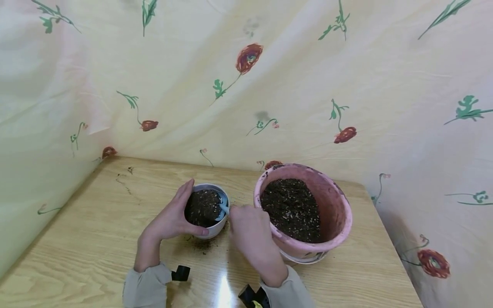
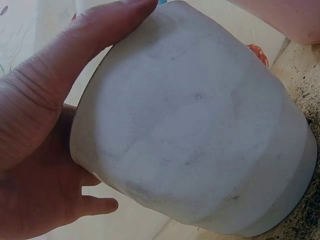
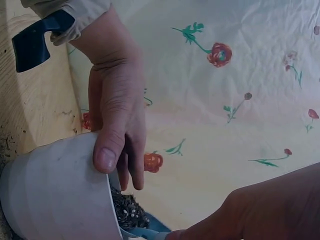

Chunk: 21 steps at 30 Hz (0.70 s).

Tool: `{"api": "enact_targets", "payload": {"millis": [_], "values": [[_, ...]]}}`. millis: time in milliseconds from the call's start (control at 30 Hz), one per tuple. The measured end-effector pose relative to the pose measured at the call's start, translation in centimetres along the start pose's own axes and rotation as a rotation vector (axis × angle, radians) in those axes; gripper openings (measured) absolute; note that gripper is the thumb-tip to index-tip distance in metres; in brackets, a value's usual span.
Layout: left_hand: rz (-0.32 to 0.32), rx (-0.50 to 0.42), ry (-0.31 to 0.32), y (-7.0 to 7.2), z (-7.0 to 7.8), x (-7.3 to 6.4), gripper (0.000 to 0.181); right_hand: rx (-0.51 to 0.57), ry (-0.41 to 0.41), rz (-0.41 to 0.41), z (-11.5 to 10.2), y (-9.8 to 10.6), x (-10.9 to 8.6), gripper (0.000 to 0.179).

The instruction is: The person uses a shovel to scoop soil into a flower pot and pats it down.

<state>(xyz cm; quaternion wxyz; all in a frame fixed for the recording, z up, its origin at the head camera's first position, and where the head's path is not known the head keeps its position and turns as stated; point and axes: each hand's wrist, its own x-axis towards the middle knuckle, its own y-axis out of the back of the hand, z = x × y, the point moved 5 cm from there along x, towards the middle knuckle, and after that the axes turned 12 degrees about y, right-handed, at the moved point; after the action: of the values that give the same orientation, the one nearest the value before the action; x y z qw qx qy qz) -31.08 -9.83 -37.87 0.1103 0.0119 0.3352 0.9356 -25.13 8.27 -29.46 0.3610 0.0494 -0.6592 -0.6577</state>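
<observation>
A small white pot [image 1: 216, 231] stands on the wooden table, filled with dark soil [image 1: 202, 207] nearly to its rim. My left hand [image 1: 169, 220] grips it from the left, thumb over the near side and the other fingers round the far side. The pot's wall [image 2: 195, 125] fills most of the left wrist view. With my right hand [image 1: 252, 235], I hold a small blue trowel [image 1: 223, 208] by its handle, mostly hidden in the fist. Its blade lies in the pot against the right inner wall, beside the heaped soil [image 3: 130, 212] in the right wrist view.
Right of the white pot stands a larger pink pot [image 1: 339, 209], part full of dark soil, with a pale saucer [image 1: 306, 259] under it. Spilled soil [image 1: 204, 244] lies on the table [image 1: 96, 239] near the white pot. A flowered cloth [image 1: 185, 85] hangs behind the table.
</observation>
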Motion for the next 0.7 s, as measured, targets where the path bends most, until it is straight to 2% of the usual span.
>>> {"api": "enact_targets", "payload": {"millis": [333, 533, 700], "values": [[-0.011, -0.01, 0.006, 0.0, -0.04, 0.02, 0.139, -0.042, -0.032, 0.143, -0.04, 0.22, 0.23, 0.026], [-0.011, -0.011, 0.012, 0.06, -0.01, 0.05, 0.138, -0.029, -0.046, 0.165, 0.13, 0.27, 0.16, 0.012], [-0.008, -0.01, 0.011, 0.02, -0.08, 0.08, 0.139, -0.038, -0.049, 0.194, 0.31, 0.6, -0.17, 0.019]]}}
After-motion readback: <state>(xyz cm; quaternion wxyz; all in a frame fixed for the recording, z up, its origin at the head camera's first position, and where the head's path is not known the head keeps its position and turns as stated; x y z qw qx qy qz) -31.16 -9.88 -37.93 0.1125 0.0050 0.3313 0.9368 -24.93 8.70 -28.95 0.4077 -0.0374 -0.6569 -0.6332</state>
